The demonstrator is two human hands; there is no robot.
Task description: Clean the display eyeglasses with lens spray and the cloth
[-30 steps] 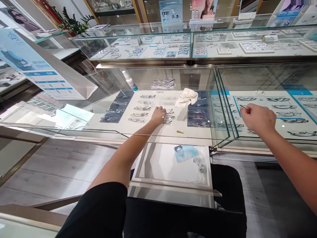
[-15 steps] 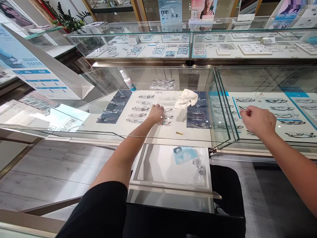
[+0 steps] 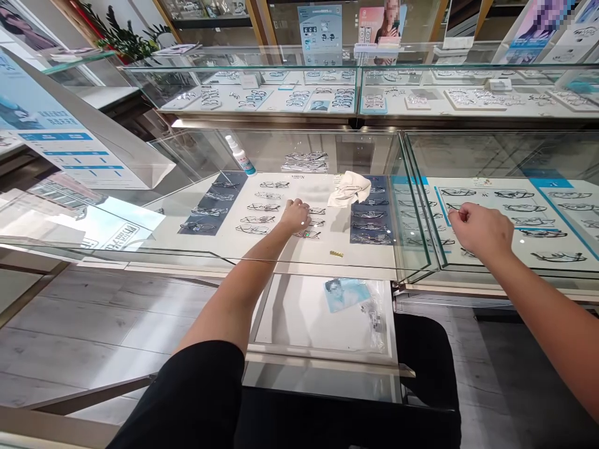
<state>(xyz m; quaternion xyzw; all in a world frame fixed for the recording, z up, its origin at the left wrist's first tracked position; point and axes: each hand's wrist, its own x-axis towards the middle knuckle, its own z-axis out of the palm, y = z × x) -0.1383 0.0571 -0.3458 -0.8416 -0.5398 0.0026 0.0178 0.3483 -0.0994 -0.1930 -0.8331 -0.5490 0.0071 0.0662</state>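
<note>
My left hand (image 3: 296, 215) reaches inside the glass display case, fingers bent down at the left end of a pair of eyeglasses (image 3: 317, 211). It appears to grip that frame, though the fingertips are partly hidden. More eyeglasses (image 3: 307, 234) lie just below it, and another column of eyeglasses (image 3: 263, 207) is to its left. My right hand (image 3: 482, 232) is curled closed at the glass of the right-hand case, with nothing visible in it. A cream cloth (image 3: 350, 189) lies crumpled right of my left hand.
A spray bottle (image 3: 241, 156) stands at the case's back. Stacked eyeglasses (image 3: 305, 162) lie nearby, and a small gold bar (image 3: 336, 254) is near the front. Glass edges (image 3: 418, 206) divide the cases. Below, an open drawer (image 3: 299, 353) holds a blue card (image 3: 346, 294).
The view has shifted slightly. My left hand stays at the same column of eyeglasses, and my right hand remains closed over the right-hand case.
</note>
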